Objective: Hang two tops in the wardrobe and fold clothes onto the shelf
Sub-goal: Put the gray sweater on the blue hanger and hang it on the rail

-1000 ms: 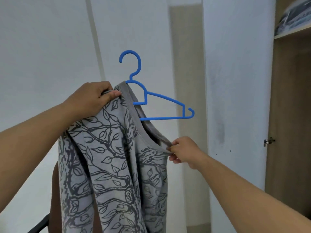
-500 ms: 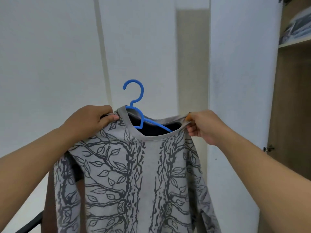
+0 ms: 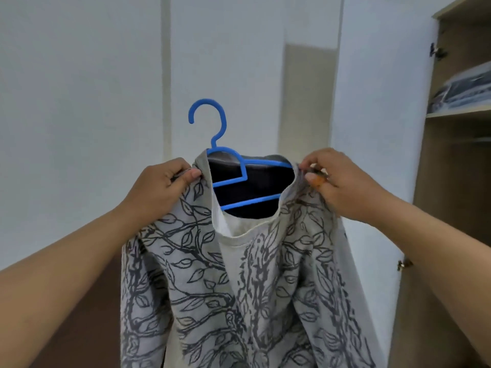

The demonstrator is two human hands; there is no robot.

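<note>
So the grey leaf-print top (image 3: 247,282) is up in the air in front of a plain white wall (image 3: 79,102), held by both shoulders. It's a soft, matte knit, light grey with a dark charcoal pattern of twisty branches and outlined leaves running down in vertical bands, with a plain pale strip down the middle and a wide scooped neckline edged in a flat band. The blue plastic hanger (image 3: 225,166) sits inside the neck opening: smooth, thin and glossy, with a rounded hook poking up above the collar and two straight bars crossing the dark inside of the top. The right end of the hanger disappears under the fabric at the shoulder. The left hand (image 3: 162,192) has its grip clenched on the left shoulder seam, thumb pressed over bunched cloth. The right hand (image 3: 337,181) is pinching the fabric at the right shoulder, fingers curled, with the cloth gathered between thumb and fingertips. The sleeves and body hang loosely down out of view, a bit rumpled. Off to the right there's the open wardrobe (image 3: 451,208), light wood-grain laminate with a white door (image 3: 372,128) swung open and small metal hinges on the edge. Its upper shelf (image 3: 459,112) carries some folded clothes (image 3: 465,94), blurry, looking striped grey and white.
</note>
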